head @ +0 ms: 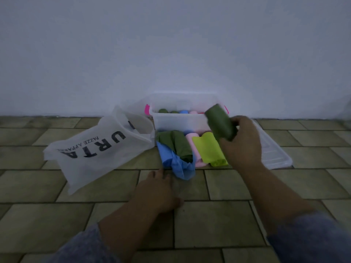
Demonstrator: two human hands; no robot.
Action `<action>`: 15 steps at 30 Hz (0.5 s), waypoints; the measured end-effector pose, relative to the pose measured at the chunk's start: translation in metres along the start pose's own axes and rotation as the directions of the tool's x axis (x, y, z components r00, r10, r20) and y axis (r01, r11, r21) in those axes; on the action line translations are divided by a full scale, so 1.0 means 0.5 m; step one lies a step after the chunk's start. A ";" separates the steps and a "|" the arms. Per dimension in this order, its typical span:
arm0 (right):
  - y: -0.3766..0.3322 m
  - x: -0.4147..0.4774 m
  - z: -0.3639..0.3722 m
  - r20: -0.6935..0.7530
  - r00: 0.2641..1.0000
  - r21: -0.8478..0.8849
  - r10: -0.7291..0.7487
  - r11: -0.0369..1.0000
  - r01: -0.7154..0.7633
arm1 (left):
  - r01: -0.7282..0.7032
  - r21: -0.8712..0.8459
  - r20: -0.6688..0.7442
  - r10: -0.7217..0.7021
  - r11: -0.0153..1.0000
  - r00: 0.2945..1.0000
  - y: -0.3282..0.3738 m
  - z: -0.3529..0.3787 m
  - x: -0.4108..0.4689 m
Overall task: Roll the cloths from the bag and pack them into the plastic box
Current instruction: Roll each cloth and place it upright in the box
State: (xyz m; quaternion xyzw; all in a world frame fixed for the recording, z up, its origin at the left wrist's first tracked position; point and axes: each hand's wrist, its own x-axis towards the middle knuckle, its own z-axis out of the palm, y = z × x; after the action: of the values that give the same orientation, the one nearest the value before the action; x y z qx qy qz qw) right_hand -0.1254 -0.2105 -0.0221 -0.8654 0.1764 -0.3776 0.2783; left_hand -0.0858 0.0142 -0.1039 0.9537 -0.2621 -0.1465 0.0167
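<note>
One green roll (220, 123) upright, right hand (241, 143) clamped round it; left hand (159, 188) flat, empty

Clear plastic box (171, 121) with pink latches, dark green roll (220, 121), blue cloth (177, 164), lime cloth (209, 149)

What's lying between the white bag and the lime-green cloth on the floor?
In the head view, between the white bag and the lime-green cloth lie a dark green roll over a loose blue cloth, then a pink roll.
</note>
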 end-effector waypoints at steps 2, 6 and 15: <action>-0.024 -0.056 0.014 0.100 0.968 -0.128 -0.231 0.962 0.243 | -0.025 -0.053 0.003 0.025 0.998 1.000 -0.016 0.001 -0.001; -0.030 -0.182 0.042 0.418 0.826 -0.241 -0.379 0.830 0.503 | 0.158 -0.529 -0.125 -0.261 0.834 0.957 -0.030 -0.029 0.003; -0.048 -0.255 0.042 0.666 0.726 -0.238 -0.172 0.874 0.424 | -0.008 -0.904 -0.002 0.014 0.427 1.000 0.029 -0.089 -0.002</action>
State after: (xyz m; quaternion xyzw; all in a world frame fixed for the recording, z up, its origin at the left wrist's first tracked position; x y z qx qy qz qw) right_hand -0.1905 -0.1186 -0.0900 -0.9941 -0.0018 -0.0681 0.0849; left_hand -0.0810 0.0005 -0.0593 0.7944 -0.1494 -0.2666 0.5249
